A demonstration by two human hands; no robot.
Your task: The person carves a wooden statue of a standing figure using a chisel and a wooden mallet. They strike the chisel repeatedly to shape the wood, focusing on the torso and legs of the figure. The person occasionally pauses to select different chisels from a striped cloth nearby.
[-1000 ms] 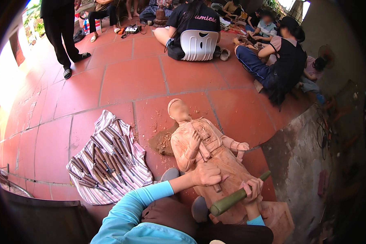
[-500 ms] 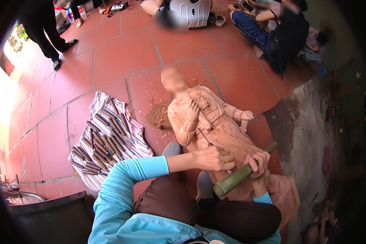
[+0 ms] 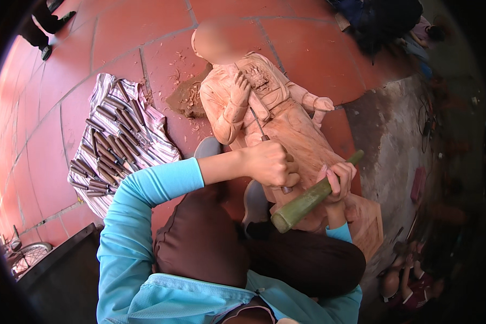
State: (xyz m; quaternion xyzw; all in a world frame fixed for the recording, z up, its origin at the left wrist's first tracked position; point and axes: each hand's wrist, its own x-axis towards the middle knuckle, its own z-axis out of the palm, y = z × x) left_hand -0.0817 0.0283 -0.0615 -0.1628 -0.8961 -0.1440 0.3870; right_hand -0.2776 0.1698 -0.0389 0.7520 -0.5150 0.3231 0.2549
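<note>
A carved wooden figure [image 3: 299,140] lies on its back in front of me, its head pointing away and its robe partly carved. My left hand [image 3: 272,163] is closed around a chisel [image 3: 258,123]. The thin blade reaches the robe just beside the figure's hanging sleeve, and the handle's end sticks out below my fist. My right hand [image 3: 340,179] grips a green wooden mallet [image 3: 302,208], shaped like a tapered club. Its thick end points toward me, close below the chisel handle but apart from it. Part of the lower robe is hidden behind my hands and the mallet.
On a striped cloth [image 3: 159,121] to the left lie several brown-handled chisels [image 3: 113,148]. Wood shavings [image 3: 191,97] lie on a brown block by the figure's shoulder. Other people sit at the far right; someone's legs [image 3: 35,32] stand far left. A bicycle wheel [image 3: 29,258] shows lower left.
My view has tilted down, so the scene sits higher in it. The chisel tip has shifted slightly up along the sleeve. Both hands keep their hold, and the handle's end now shows.
</note>
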